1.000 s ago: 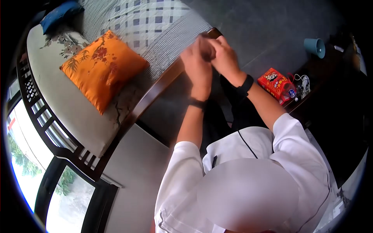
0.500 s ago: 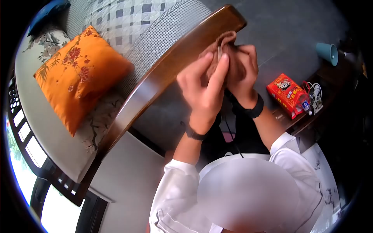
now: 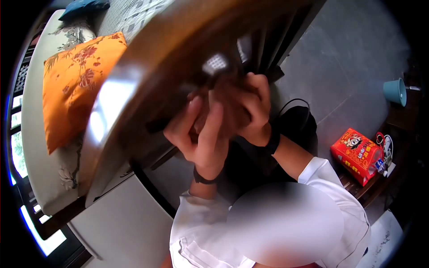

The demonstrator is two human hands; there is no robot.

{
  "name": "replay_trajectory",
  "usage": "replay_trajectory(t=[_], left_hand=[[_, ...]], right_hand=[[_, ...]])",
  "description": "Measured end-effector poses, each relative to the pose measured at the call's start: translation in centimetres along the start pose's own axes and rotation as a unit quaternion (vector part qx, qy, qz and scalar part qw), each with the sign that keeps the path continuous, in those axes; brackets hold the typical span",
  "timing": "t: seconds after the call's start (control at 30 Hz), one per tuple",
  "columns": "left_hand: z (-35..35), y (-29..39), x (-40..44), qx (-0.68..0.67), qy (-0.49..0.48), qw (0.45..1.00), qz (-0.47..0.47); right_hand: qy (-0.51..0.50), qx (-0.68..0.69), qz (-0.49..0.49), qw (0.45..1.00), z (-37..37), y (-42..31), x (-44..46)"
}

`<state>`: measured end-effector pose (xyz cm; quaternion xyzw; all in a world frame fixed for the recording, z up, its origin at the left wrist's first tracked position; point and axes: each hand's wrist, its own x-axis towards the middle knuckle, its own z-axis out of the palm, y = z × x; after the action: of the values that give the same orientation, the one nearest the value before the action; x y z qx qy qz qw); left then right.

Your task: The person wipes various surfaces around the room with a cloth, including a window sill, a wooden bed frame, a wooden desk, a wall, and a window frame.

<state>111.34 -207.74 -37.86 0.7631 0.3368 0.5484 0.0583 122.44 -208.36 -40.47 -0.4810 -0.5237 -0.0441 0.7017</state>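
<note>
Both of my hands are raised under the wooden armrest (image 3: pixel 147 49) of a sofa, close to its dark underside. My left hand (image 3: pixel 201 138) is closed, pinching a piece of brown cloth (image 3: pixel 227 109) between thumb and fingers. My right hand (image 3: pixel 254 107) grips the same cloth from the other side, fingers curled around it. Shadow and blur hide much of the cloth, so its shape cannot be made out. A dark band circles each wrist.
An orange cushion (image 3: pixel 80 85) and a blue cushion (image 3: pixel 85 9) lie on the sofa at left. To the right, a red packet (image 3: pixel 355 154) sits beside a white cable (image 3: pixel 388 149) on a dark wooden surface. Behind it stands a teal cup (image 3: pixel 393 91).
My view has shifted, and the armrest now looms large over my hands. Both hands appear lower and further left, still holding the brown cloth.
</note>
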Motion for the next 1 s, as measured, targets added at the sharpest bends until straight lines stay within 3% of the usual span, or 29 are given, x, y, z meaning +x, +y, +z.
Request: replay_trajectory(t=[0.03, 0.13, 0.27, 0.37, 0.5, 0.6, 0.77, 0.9, 1.0], left_hand=[[-0.4, 0.1, 0.3, 0.029, -0.021, 0.997, 0.062], [-2.3, -2.0, -2.4, 0.056, -0.012, 0.996, 0.072], [-6.8, -4.5, -6.3, 0.109, 0.012, 0.994, -0.002], [-11.1, -6.9, -8.3, 0.130, 0.066, 0.988, -0.042], [-13.8, -7.4, -5.9, 0.151, 0.174, 0.973, -0.016], [-13.3, -6.2, -3.5, 0.101, 0.176, 0.979, -0.006], [-9.1, -6.5, -4.4, 0.065, 0.080, 0.994, 0.036], [-9.6, -7.7, -8.6, 0.059, 0.035, 0.997, -0.047], [-12.7, -10.3, -11.1, 0.096, 0.076, 0.991, -0.055]], right_hand=[[0.004, 0.000, 0.000, 1.000, 0.3, 0.0, -1.1], [-0.012, 0.018, -0.004, 1.000, 2.1, -0.2, -4.1], [-0.111, 0.035, 0.005, 0.993, 5.2, -2.3, -8.6], [-0.157, 0.032, -0.062, 0.985, 9.0, -4.8, -9.4], [-0.149, 0.028, -0.112, 0.982, 11.7, -8.9, -7.4], [-0.094, 0.030, -0.084, 0.991, 11.3, -10.1, -6.1], [-0.032, -0.057, -0.049, 0.997, 8.7, -5.5, -8.3], [-0.098, -0.055, -0.013, 0.994, 9.2, -3.5, -13.2], [-0.159, -0.028, -0.039, 0.986, 11.2, -5.1, -14.8]])
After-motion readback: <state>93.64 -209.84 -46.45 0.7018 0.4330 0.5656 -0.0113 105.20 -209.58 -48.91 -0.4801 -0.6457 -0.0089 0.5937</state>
